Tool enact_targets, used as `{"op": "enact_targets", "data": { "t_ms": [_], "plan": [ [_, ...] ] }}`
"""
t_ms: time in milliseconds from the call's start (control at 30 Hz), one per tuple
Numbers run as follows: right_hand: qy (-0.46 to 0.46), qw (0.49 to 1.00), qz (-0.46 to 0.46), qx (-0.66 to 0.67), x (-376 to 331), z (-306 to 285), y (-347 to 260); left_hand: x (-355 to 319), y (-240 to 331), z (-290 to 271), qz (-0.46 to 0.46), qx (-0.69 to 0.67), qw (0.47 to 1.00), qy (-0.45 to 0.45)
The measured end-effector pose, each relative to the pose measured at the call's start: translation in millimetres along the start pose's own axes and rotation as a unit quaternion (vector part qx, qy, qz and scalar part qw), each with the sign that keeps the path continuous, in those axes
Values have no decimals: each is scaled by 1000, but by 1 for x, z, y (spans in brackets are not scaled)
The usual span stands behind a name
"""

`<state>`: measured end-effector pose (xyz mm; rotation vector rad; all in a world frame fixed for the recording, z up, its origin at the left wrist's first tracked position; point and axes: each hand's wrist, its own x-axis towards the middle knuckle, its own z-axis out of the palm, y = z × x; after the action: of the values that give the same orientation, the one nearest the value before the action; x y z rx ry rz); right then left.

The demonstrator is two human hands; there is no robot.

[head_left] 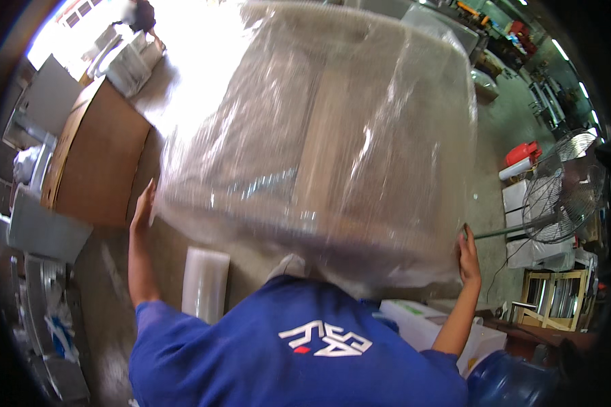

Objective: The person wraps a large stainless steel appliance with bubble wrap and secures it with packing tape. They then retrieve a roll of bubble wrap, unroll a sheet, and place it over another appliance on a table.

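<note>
A large boxy package (332,142), wrapped in clear, wrinkled plastic film, fills the middle of the head view. Brown surfaces show through its shiny wrapping. Against its near left edge my left hand (144,203) is pressed, fingers pointing up along the side. My right hand (468,258) grips the near right corner, and part of its fingers is hidden. Both arms are spread wide, with the package between them. The package's underside is out of sight, so I cannot tell what it rests on.
Below the package stands a roll of clear film (206,285). A brown carton (102,159) is at left, a wire-caged fan (563,190) at right. White boxes (421,325) and a blue water jug (512,380) sit lower right. Another person (142,15) is far left.
</note>
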<state>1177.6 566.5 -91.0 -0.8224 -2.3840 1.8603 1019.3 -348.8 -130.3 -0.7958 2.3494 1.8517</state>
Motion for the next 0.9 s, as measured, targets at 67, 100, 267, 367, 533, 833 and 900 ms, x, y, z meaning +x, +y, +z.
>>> {"op": "enact_targets", "data": {
  "t_ms": [67, 100, 267, 367, 533, 833, 900],
  "plan": [
    [-21, 1000, -6, -8, -10, -1, 13, -15, -16, -2, 27, 99, 994, 27],
    [-33, 999, -9, 3, -15, 2, 18, -25, -27, -6, 37, 92, 992, 73],
    [-42, 986, -46, 155, -56, -6, 47, -96, -55, 40, -46, -193, 976, 93],
    [-73, 975, -85, 193, -67, -3, 75, -98, -75, 53, -35, -312, 947, 64],
    [-2, 986, -96, 133, -57, 3, 77, -63, -105, 51, -12, -413, 909, 52],
    [174, 968, -76, 167, -67, 35, 73, -47, -116, 82, 85, -378, 922, 0],
    [136, 954, -79, 255, -53, 52, 49, 6, -135, -12, 197, -284, 921, 178]
  ]
}}
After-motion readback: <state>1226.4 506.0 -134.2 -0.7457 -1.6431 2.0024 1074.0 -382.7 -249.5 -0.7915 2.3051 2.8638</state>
